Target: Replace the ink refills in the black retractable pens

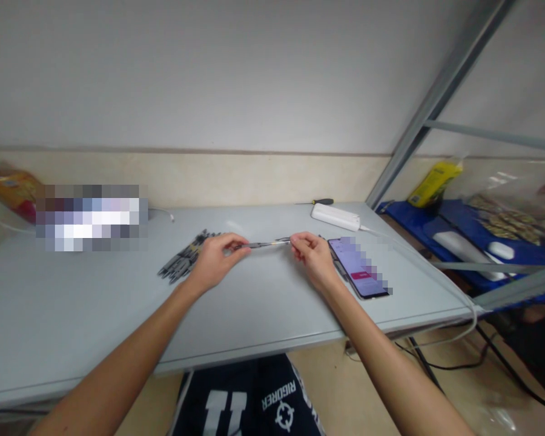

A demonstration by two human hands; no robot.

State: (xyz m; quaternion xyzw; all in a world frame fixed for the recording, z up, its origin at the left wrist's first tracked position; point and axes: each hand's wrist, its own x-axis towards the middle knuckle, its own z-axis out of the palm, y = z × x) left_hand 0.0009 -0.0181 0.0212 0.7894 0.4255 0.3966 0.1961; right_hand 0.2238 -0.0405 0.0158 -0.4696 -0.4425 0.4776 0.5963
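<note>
Above the middle of the table, a slim pen (258, 245) is stretched level between my two hands. My left hand (218, 257) pinches the dark grey barrel end. The fingertips of my right hand (312, 254) close on the thin, pale other end, which looks like a refill; its very tip is hidden by the fingers. Beside and partly behind my left hand lies a pile of several grey and black pens (179, 263). More grey pieces (342, 268) lie right of my right hand, mostly covered by it and the phone.
A lit phone (358, 269) lies right of my right hand. Behind it are a white power strip (335, 217) with a cable and a screwdriver (323, 201). A blurred-out bright object (93, 218) stands at left. A metal frame post (436, 106) rises at the right.
</note>
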